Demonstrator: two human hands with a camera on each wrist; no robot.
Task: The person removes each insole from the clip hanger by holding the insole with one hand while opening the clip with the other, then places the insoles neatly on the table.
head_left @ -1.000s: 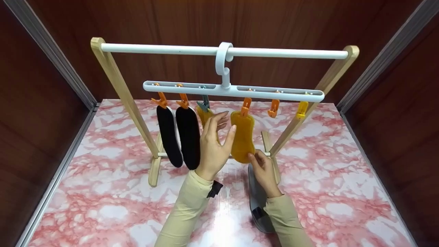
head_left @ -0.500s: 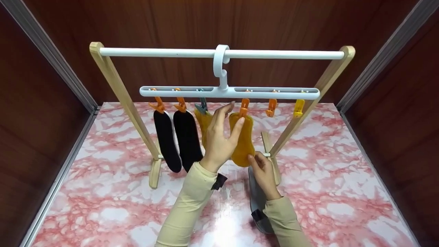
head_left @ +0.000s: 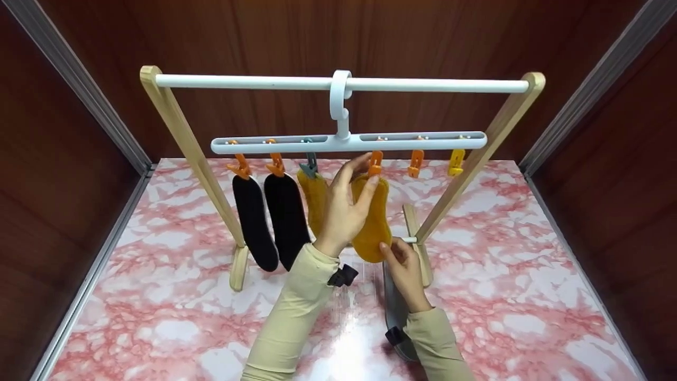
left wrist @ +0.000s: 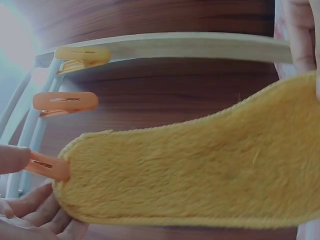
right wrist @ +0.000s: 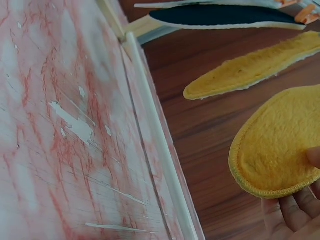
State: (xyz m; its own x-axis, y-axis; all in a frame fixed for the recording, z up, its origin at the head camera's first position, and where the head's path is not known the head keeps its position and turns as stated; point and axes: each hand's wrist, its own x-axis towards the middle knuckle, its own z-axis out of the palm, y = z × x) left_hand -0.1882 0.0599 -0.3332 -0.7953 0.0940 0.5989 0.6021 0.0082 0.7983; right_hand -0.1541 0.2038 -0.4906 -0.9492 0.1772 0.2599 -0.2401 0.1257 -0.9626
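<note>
A yellow fuzzy insole [head_left: 372, 222] hangs from an orange clip [left wrist: 50, 166] on the white hanger [head_left: 402, 142]. My right hand [head_left: 406, 269] pinches the insole's lower end, thumb on its front and fingers behind, as the right wrist view shows. My left hand [head_left: 346, 203] is raised at the insole's upper end. In the left wrist view its thumb [left wrist: 12, 159] overlaps the clip's upper end, while the spread fingers reach behind the insole's edge. A second yellow insole [right wrist: 250, 70] hangs from a dark green clip [head_left: 309, 165], partly hidden behind my left hand.
Two black insoles [head_left: 255, 222] hang at the left from orange clips. Another orange clip [head_left: 415, 163] and a yellow clip [head_left: 456, 162] hang unused at the right. The wooden rack [head_left: 185, 143] stands on a pink marbled surface [head_left: 158, 307]. A grey insole-shaped piece [head_left: 395, 304] lies under my right arm.
My left hand has moved up and right, from beside the yellow insole to its clip. My right hand keeps its pinch on the insole's lower end. The hanger has swung slightly.
</note>
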